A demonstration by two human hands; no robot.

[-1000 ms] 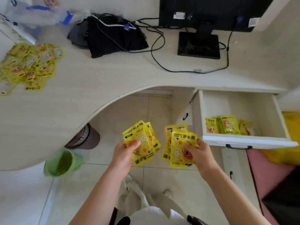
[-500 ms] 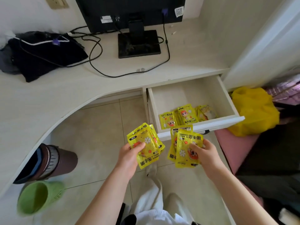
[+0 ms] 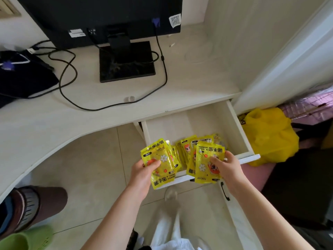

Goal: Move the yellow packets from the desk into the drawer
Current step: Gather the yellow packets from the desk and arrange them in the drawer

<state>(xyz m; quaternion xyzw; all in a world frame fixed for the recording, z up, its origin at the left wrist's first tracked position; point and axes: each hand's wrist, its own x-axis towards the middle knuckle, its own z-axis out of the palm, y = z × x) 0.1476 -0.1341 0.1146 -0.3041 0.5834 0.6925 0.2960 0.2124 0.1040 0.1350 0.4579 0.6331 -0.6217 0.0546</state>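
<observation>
Under the white desk (image 3: 115, 105), the open drawer (image 3: 234, 123) holds perhaps several hand warmer packets (image 3: 185, 147). Left hand (image 3: 142, 170) grips one bunch of packets (image 3: 160, 165); right hand (image 3: 228, 166) grips another bunch (image 3: 205, 163).

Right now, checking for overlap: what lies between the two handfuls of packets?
In the head view, packets already in the drawer show between the left hand's bunch and the right hand's bunch.
</observation>
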